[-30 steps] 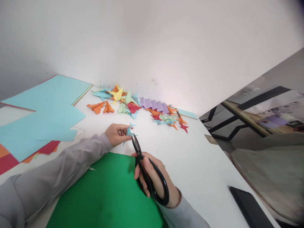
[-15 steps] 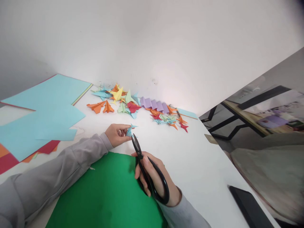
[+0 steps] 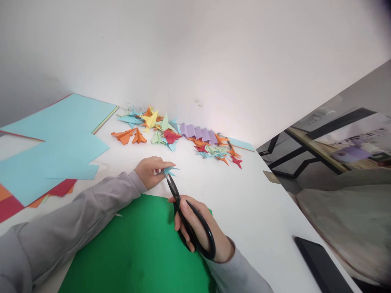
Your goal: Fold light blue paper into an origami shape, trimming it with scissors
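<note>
Between its fingertips my left hand (image 3: 150, 172) pinches a small folded light-blue paper piece (image 3: 171, 171) with pointed ends. My right hand (image 3: 204, 228) is wrapped round the black handles of a pair of scissors (image 3: 173, 189). The scissor tips meet the near side of the blue paper; whether the blades have paper between them I cannot tell. Under both forearms lies a green sheet (image 3: 134, 248), on the white table (image 3: 262, 219).
Several folded paper shapes (image 3: 150, 120) in many colours lie along the wall, beside a pleated purple strip (image 3: 198, 133). Large light-blue sheets (image 3: 67, 118) cover the left side, with red and orange paper (image 3: 62, 189) under them. A black phone-like slab (image 3: 320, 262) rests at the right edge.
The blue paper has been turned in my left fingers, its points now facing right. The scissors have shifted slightly left, and their tips now reach the paper.
</note>
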Demonstrator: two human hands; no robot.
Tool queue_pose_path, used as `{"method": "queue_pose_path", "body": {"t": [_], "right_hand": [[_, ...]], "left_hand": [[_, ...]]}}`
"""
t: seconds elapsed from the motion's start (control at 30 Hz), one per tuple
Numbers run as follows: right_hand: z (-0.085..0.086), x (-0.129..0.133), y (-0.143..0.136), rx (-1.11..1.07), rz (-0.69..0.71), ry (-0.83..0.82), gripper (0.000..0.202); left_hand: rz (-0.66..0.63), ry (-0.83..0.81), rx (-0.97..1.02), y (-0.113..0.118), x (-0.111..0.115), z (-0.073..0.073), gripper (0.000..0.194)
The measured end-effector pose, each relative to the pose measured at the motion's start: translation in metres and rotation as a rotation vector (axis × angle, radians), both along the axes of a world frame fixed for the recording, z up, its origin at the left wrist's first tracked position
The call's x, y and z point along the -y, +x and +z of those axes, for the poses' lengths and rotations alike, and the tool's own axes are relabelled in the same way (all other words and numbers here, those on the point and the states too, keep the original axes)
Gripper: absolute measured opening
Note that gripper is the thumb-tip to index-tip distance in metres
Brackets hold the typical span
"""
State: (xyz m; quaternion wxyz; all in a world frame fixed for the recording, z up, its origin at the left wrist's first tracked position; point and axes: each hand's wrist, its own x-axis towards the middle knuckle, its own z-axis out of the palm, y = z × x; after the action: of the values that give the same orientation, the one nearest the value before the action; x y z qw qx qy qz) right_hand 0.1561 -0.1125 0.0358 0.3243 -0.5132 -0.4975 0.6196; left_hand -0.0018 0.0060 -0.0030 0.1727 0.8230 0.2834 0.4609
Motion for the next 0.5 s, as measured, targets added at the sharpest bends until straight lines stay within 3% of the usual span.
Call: {"method": "queue_pose_path", "body": {"t": [0.5], "right_hand": [[-0.0001,0.0011,-0.0009,0.075,-0.020,0.021,0.052]], "left_hand": [[0.068,0.076,-0.062,0.0011,-0.0007,-0.0024,0.023]]}}
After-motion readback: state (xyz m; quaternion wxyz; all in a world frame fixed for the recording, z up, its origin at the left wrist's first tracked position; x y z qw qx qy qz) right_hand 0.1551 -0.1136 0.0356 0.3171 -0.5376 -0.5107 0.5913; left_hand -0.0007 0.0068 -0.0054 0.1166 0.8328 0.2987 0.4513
